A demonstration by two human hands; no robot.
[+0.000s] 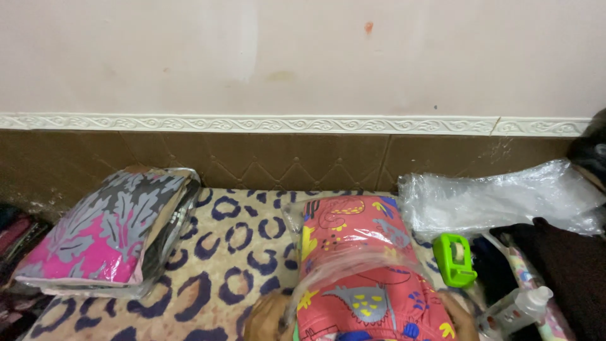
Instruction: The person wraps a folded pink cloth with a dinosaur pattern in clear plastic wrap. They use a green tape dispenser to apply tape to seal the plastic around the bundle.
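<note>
Red dinosaur-print garment [360,265], half inside a clear plastic bag [328,268], lies on the spotted blanket [233,252], clasped at its near end by the left hand [268,319] and right hand [459,319]. Beside it: green tape dispenser [456,257]; farther left, a bagged grey-pink packet [107,233]. Risk: the thin film may bunch or tear if tugged unevenly.

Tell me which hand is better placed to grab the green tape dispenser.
Right, probably. The right hand grips the right edge of the red dinosaur-print bundle, and the green tape dispenser sits just above it on that side. The left hand would have to cross the bundle.
</note>
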